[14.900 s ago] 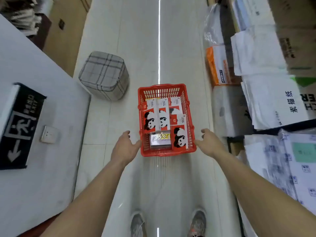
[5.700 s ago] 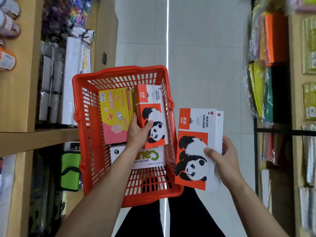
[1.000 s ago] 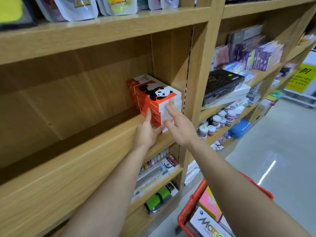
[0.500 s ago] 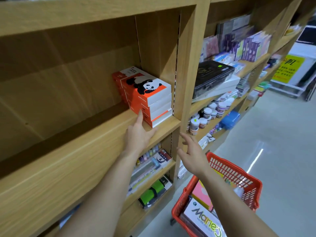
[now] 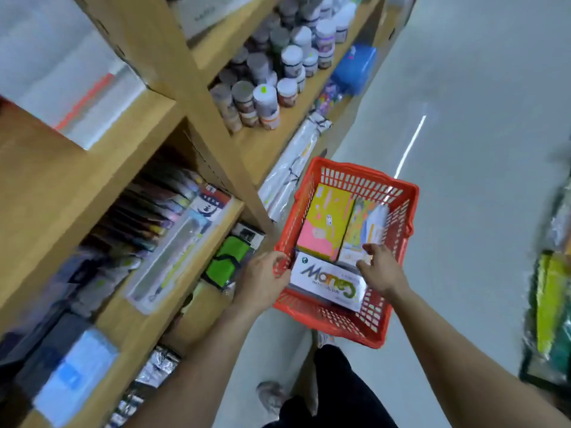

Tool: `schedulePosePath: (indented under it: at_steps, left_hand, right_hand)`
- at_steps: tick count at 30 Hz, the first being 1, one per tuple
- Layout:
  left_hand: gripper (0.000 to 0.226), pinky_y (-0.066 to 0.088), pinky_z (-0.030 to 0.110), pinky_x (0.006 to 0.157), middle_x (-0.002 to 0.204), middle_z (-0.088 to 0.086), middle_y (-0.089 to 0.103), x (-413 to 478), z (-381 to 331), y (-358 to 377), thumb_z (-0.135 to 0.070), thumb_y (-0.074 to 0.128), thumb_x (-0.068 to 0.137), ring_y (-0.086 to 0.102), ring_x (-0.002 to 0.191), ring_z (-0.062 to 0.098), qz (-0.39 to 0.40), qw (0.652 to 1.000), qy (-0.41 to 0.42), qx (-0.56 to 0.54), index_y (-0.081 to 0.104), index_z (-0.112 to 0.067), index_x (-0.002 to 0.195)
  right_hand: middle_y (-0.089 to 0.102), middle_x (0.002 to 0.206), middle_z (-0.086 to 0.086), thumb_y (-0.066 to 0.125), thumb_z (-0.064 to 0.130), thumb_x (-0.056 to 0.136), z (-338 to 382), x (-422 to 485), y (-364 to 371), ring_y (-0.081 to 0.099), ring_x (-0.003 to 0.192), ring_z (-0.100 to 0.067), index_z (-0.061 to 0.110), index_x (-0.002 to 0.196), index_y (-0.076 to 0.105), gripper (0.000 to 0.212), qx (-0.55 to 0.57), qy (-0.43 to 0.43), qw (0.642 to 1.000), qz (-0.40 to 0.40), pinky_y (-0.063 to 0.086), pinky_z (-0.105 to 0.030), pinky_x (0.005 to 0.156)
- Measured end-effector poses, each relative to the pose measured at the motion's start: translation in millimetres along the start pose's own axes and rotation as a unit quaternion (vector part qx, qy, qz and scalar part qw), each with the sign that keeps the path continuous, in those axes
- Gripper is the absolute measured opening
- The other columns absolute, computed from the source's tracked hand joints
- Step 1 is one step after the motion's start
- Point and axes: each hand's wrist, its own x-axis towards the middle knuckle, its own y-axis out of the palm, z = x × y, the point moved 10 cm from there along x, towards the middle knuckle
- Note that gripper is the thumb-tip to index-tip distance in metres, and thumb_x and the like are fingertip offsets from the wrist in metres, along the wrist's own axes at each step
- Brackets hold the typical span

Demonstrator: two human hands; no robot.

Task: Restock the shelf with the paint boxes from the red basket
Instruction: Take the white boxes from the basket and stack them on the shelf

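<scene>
Currently:

- The left hand (image 5: 265, 281) is sitting at lower centre of the frame, against the left rim of the red basket (image 5: 355, 330). Its fingers are curling at the rim, but blur is hiding whether they are gripping it.
- The right hand (image 5: 384, 271) is hovering inside the basket with its fingers spread, holding nothing. Its fingertips are lying over the boxes, and contact cannot be confirmed.
- Judged step: picking the next paint box from the basket.
- The white box (image 5: 324, 281) is lying flat at the near end of the basket, between the two hands. The yellow-and-pink box (image 5: 326, 225) and a second pale box (image 5: 364, 225) are leaning just behind it.
- Next move, as a judgement: the right hand is needing to close on one box and lift it above the basket wall, then carry it up to the wooden shelf (image 5: 61, 193) at left.
- A green pouch (image 5: 227, 264) and flat packets are occupying the lower shelf level beside the left hand.
- The shelf upright (image 5: 191, 97) is standing between the bays and could be catching a box corner.
- Farther off, at upper centre, paint jars (image 5: 262, 97) are crowding the next bay, with a blue case (image 5: 355, 69) beyond them.
</scene>
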Motion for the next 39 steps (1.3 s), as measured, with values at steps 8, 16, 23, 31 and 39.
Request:
schedulePosePath:
  at_steps: [8, 16, 23, 31, 39]
  left_hand:
    - [0.059, 0.05, 0.046, 0.102, 0.135, 0.013, 0.055, 65, 55, 69, -0.016, 0.074, 0.082, 0.057, 0.124, 0.035, -0.081, 0.996, -0.02, 0.039, 0.054, -0.012, 0.138]
    - [0.075, 0.029, 0.018, 0.107, 0.164, 0.011, 0.037, 61, 92, 96, -0.007, 0.055, 0.099, 0.031, 0.142, 0.016, -0.051, 0.998, -0.017, -0.02, 0.02, -0.02, 0.163]
    - [0.077, 0.041, 0.021, 0.083, 0.152, 0.003, 0.052, 61, 99, 103, -0.021, 0.055, 0.102, 0.057, 0.122, 0.013, -0.017, 0.997, -0.052, -0.048, 0.011, -0.04, 0.162]
    - [0.077, 0.053, 0.035, 0.087, 0.151, -0.002, 0.053, 60, 97, 102, -0.039, 0.05, 0.095, 0.063, 0.12, 0.019, -0.021, 0.995, -0.057, -0.079, 0.007, -0.054, 0.157]
    - [0.078, 0.056, 0.047, 0.097, 0.154, -0.003, 0.052, 60, 92, 101, -0.04, 0.051, 0.091, 0.062, 0.128, 0.02, -0.032, 0.994, -0.061, -0.081, 0.01, -0.051, 0.157]
  right_hand:
    - [0.07, 0.122, -0.021, 0.06, 0.033, 0.092, -56, 85, 111, 0.068, 0.109, -0.037, 0.009, 0.128, 0.065, 0.043, -0.03, -0.002, 0.991, 0.128, 0.054, -0.042, 0.085]
    - [0.057, 0.132, -0.013, 0.067, 0.057, 0.083, -66, 86, 166, 0.056, 0.123, -0.037, 0.016, 0.139, 0.053, 0.071, -0.158, -0.024, 0.982, 0.102, 0.044, -0.046, 0.097]
    - [0.035, 0.155, -0.012, 0.074, 0.064, 0.065, -65, 85, 180, 0.04, 0.141, -0.037, 0.021, 0.15, 0.039, 0.101, -0.166, -0.019, 0.98, 0.111, 0.041, -0.051, 0.108]
    - [0.047, 0.142, -0.009, 0.069, 0.077, 0.058, -67, 88, 172, 0.043, 0.133, -0.034, 0.019, 0.145, 0.04, 0.109, -0.185, 0.011, 0.979, 0.084, 0.042, -0.048, 0.104]
    - [0.043, 0.142, -0.01, 0.069, 0.081, 0.065, -70, 93, 180, 0.045, 0.133, -0.035, 0.026, 0.142, 0.048, 0.097, -0.162, 0.012, 0.979, 0.124, 0.045, -0.048, 0.105]
